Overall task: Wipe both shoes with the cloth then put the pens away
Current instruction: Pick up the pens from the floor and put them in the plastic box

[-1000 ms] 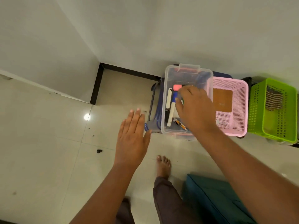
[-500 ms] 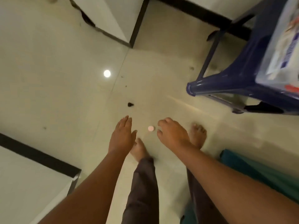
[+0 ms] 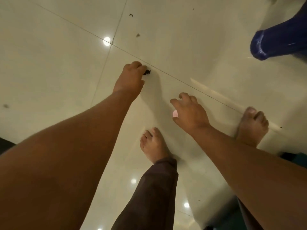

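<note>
No shoe, cloth or pen is in view. I am bent over the pale tiled floor. My left hand (image 3: 131, 78) reaches down to a small black piece (image 3: 147, 72) lying on a tile seam, with its fingertips pinched on it. My right hand (image 3: 189, 112) hovers low over the floor with its fingers curled and apart. A small round pink piece (image 3: 175, 114) shows at the thumb side of that hand, partly hidden by it. Whether it is held or lies on the floor cannot be told.
A blue stool leg (image 3: 275, 45) stands at the upper right. My two bare feet (image 3: 154, 145) (image 3: 250, 127) are planted below the hands. A teal cushion edge (image 3: 300, 159) shows at the right. Ceiling lights reflect on the tiles.
My view swung from the clear box on the stool down to the floor. Both hands dropped low, and the left hand moved forward onto the black piece.
</note>
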